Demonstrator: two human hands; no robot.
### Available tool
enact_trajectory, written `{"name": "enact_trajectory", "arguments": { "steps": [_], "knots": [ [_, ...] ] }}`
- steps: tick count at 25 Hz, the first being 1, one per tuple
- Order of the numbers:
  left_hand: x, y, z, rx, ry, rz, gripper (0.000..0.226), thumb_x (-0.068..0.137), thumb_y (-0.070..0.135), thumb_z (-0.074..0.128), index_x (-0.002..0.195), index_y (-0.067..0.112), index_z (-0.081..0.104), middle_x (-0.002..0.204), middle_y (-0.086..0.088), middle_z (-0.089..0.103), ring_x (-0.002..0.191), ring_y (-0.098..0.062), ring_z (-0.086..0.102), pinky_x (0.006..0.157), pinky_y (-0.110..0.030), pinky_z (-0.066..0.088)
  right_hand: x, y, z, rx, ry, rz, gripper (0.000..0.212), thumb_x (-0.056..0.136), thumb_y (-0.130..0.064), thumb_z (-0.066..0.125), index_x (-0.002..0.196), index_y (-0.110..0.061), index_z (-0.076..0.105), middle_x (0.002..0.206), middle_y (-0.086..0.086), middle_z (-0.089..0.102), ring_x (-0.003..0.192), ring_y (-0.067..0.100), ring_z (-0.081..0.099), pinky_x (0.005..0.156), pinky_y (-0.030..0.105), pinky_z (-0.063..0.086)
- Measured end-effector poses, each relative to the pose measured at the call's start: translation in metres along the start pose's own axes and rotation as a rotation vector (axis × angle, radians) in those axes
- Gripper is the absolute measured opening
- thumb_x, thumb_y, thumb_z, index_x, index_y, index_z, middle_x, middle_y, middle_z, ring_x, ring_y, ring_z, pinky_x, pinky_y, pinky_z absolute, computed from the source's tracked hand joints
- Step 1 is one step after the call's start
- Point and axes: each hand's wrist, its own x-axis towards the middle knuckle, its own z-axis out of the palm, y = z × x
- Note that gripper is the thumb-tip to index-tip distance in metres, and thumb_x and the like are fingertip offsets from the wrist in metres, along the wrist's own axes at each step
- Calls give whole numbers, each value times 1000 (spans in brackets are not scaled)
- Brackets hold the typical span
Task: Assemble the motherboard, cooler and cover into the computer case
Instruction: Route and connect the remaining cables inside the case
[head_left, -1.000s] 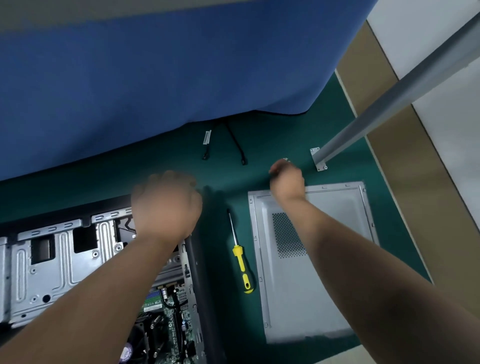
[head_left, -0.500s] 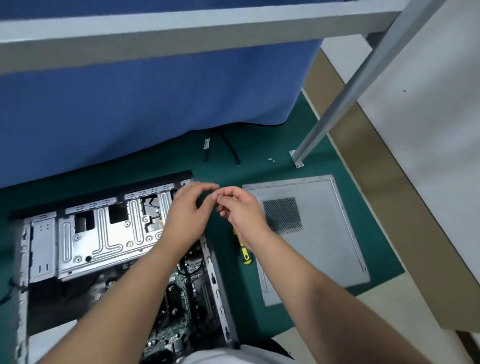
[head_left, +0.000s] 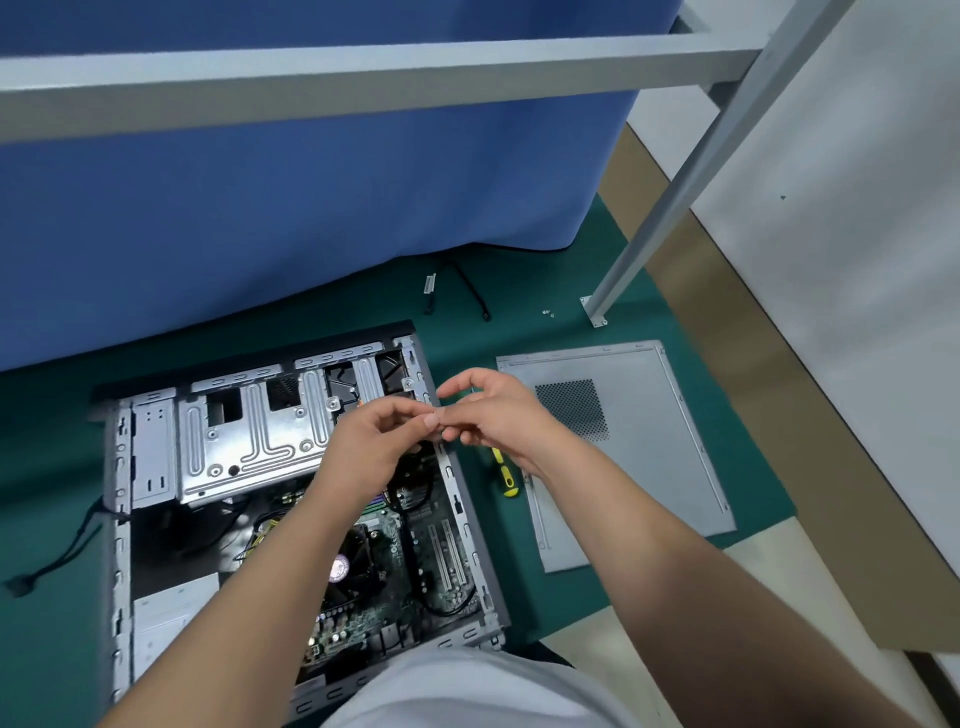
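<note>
The open computer case (head_left: 120, 467) lies flat on the green mat. The motherboard (head_left: 439, 561) sits inside it with the black cooler (head_left: 363, 564) on top. The grey cover panel (head_left: 649, 467) lies flat to the right of the case. My left hand (head_left: 374, 447) and my right hand (head_left: 498, 415) meet fingertip to fingertip above the case's right wall. The left thumb and forefinger are pinched together. Anything between the fingers is too small to see. A yellow-handled screwdriver (head_left: 505, 474) lies between case and cover, partly under my right hand.
Two small screws (head_left: 548, 312) lie on the mat beside the foot of a slanted metal frame leg (head_left: 649, 223). Thin black cables (head_left: 470, 291) lie near the blue cloth (head_left: 311, 208). A black cord (head_left: 57, 556) trails left of the case.
My right hand has come back from the spot by the frame foot to meet my left hand. My left hand has lifted off the case. The view has pulled back.
</note>
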Motion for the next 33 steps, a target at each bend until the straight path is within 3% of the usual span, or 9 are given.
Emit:
{"name": "enact_trajectory", "arguments": {
  "steps": [7,10,13,16,19,24,27,29,33],
  "knots": [
    [0,-8,-8,77,156,-21,4,91,16,77,93,19,77,88,3,79,83,-12,75,76,-19,57,5,5,23,-137,42,-92,28,85,-3,65,107,-20,66,85,8,78,81,24,74,81,38,60],
    [6,-7,-14,148,202,-13,5,92,18,76,90,22,76,86,6,77,79,-7,74,70,-17,56,13,9,16,-95,-2,-134,26,89,-5,61,110,-19,66,93,3,80,92,23,76,85,37,61],
    [12,-9,-24,72,268,-63,4,94,14,73,92,17,74,88,0,78,84,-14,76,66,-20,58,26,25,-10,-64,270,-143,16,94,-10,61,104,-20,68,96,-3,79,91,16,75,81,32,60],
    [13,-18,-31,97,282,-100,5,94,13,72,92,17,73,90,-2,78,88,-20,75,75,-29,62,40,64,-34,-480,495,35,18,96,-17,60,113,-19,69,114,-1,71,103,19,66,90,31,53],
    [16,-23,-31,109,286,-116,9,94,16,72,89,24,73,90,0,78,90,-20,75,90,-44,60,51,100,-34,-707,405,208,26,96,-21,63,120,-12,61,120,10,64,103,28,62,82,32,53],
    [19,-27,-34,141,277,-125,13,93,20,72,86,30,74,88,1,77,90,-20,74,91,-46,59,53,136,-18,-913,394,269,39,95,-22,64,128,-9,48,123,16,57,110,35,61,85,36,49],
    [18,-25,-33,134,274,-125,9,95,16,70,91,23,74,89,1,77,90,-20,74,89,-42,60,55,137,-20,-840,373,304,28,96,-23,63,118,-9,55,115,13,62,98,30,61,78,31,48],
    [20,-21,-34,54,286,-161,6,97,12,68,96,15,73,92,-1,78,93,-23,75,86,-37,61,53,128,-24,-580,391,267,16,96,-22,64,107,-13,58,104,9,65,91,28,64,80,34,56],
    [21,-10,-35,-372,319,-239,6,98,3,63,102,4,68,104,-16,77,98,-29,76,83,-33,61,28,87,-27,-11,318,-52,15,100,-9,62,104,-24,64,100,5,63,84,19,71,74,30,62]
  ]
}}
